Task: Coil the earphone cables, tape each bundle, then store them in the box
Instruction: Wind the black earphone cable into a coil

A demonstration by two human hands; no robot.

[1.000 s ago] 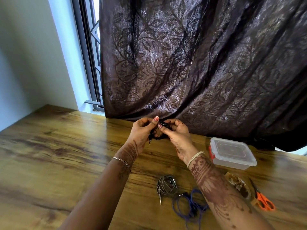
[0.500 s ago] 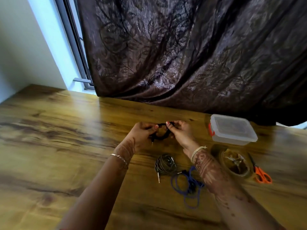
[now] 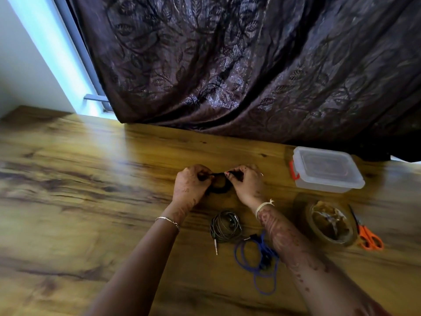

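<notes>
Dark leaf-patterned curtain (image 3: 250, 65) hangs along the far edge of the wooden table (image 3: 79, 190) where I work. My left hand (image 3: 190, 185) and right hand (image 3: 247, 184) each pinch one side of the black earphone coil (image 3: 219, 189), fingers closed on it, low over the table. Near me lie the grey coiled cable (image 3: 225, 226), its plug pointing toward me, and just right of it the loose blue cable (image 3: 257, 263). Far right sits the clear plastic box (image 3: 328, 169), lid on; I cannot tell its contents. Nearer are the tape roll (image 3: 330, 224) and, touching it, orange scissors (image 3: 368, 238).
</notes>
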